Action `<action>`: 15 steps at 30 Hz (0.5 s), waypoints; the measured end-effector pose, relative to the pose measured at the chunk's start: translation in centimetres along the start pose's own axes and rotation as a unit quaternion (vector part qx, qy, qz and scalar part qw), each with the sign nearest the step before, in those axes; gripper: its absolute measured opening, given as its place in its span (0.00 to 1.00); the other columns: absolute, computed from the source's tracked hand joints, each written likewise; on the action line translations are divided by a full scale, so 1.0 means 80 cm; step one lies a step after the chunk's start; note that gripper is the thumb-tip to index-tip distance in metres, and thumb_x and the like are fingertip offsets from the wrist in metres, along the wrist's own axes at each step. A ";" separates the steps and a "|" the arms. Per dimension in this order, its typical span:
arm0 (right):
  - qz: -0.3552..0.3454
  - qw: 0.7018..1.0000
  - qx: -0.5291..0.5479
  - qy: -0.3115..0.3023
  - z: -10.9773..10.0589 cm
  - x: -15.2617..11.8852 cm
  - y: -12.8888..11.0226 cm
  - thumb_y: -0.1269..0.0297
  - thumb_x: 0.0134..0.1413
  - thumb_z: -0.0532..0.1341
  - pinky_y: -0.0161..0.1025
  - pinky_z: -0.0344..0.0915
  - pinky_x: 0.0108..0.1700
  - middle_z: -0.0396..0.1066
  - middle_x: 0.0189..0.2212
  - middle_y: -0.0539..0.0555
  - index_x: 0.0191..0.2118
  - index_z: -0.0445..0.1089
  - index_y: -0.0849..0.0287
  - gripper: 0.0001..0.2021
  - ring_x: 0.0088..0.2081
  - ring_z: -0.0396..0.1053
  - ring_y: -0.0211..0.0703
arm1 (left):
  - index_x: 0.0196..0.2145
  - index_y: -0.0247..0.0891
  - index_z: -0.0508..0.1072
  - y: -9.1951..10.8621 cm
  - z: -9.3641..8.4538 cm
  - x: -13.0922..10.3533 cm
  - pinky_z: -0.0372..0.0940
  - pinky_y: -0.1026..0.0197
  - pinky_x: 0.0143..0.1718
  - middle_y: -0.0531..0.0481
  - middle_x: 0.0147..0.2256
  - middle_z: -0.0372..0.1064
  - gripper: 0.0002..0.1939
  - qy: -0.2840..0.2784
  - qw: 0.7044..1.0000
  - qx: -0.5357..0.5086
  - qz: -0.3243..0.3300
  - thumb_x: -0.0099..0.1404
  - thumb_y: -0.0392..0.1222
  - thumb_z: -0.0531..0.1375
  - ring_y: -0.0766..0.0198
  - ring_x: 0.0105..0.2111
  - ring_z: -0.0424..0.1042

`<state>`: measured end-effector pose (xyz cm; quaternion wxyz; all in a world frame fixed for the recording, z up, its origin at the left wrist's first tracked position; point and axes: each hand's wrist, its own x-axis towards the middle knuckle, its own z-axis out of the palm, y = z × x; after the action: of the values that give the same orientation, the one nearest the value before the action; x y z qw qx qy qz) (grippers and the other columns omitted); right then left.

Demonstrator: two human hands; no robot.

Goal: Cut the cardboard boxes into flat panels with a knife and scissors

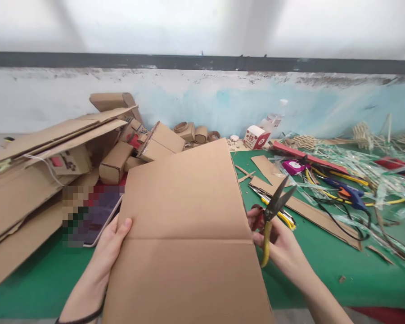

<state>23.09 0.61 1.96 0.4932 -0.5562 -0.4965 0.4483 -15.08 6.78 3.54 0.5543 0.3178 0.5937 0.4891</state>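
A large creased cardboard sheet fills the middle of the view, tilted up over the green table. My left hand grips its left edge, thumb on the front face and the other fingers hidden behind. At the right edge, my right hand is closed around the handles of the scissors, whose slightly parted blades point up and to the right. Some of its fingertips are beside or behind the sheet's edge.
Stacked cardboard leans at left beside a tablet-like device. Cardboard boxes stand behind the sheet. At right lie cardboard strips, a yellow cutter, a blue glue gun and tangled plastic strips on the green table.
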 end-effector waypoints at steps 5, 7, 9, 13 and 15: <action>-0.046 0.996 -0.069 0.023 0.010 0.007 0.007 0.53 0.57 0.73 0.40 0.71 0.47 0.76 0.40 0.52 0.47 0.75 0.51 0.16 0.42 0.73 0.48 | 0.64 0.44 0.74 0.001 0.001 -0.002 0.82 0.53 0.40 0.41 0.51 0.83 0.38 0.006 1.000 -0.006 0.007 0.59 0.52 0.76 0.41 0.48 0.84; -0.051 0.993 -0.097 0.046 0.015 0.009 0.011 0.54 0.54 0.75 0.39 0.69 0.45 0.74 0.38 0.51 0.42 0.73 0.52 0.16 0.39 0.71 0.46 | 0.63 0.44 0.75 0.000 0.001 -0.003 0.82 0.52 0.41 0.41 0.52 0.83 0.38 0.001 1.000 -0.010 0.003 0.58 0.54 0.77 0.41 0.48 0.84; -0.052 0.991 -0.106 0.061 0.021 0.012 0.015 0.53 0.54 0.75 0.39 0.66 0.41 0.72 0.34 0.49 0.38 0.70 0.52 0.16 0.36 0.67 0.45 | 0.62 0.43 0.76 -0.001 0.000 0.000 0.82 0.52 0.42 0.41 0.52 0.83 0.39 -0.004 1.000 -0.013 0.002 0.57 0.56 0.77 0.41 0.48 0.84; -0.049 0.994 -0.082 0.053 0.023 0.024 0.022 0.54 0.58 0.72 0.40 0.66 0.41 0.72 0.34 0.49 0.40 0.72 0.51 0.12 0.36 0.67 0.45 | 0.65 0.45 0.72 0.001 0.001 0.014 0.81 0.53 0.44 0.41 0.55 0.82 0.43 0.000 1.000 -0.021 0.017 0.57 0.59 0.77 0.44 0.48 0.84; -0.032 0.997 -0.061 0.048 0.020 0.032 0.022 0.55 0.57 0.73 0.40 0.66 0.41 0.72 0.33 0.49 0.40 0.74 0.51 0.11 0.36 0.67 0.46 | 0.67 0.47 0.71 0.004 0.006 0.021 0.81 0.54 0.44 0.41 0.56 0.81 0.45 -0.002 1.000 -0.018 0.025 0.56 0.59 0.77 0.45 0.48 0.85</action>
<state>21.96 3.28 0.04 0.4957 -0.5898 -0.5161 0.3743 -15.00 8.56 3.33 0.5487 0.3232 0.5755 0.5131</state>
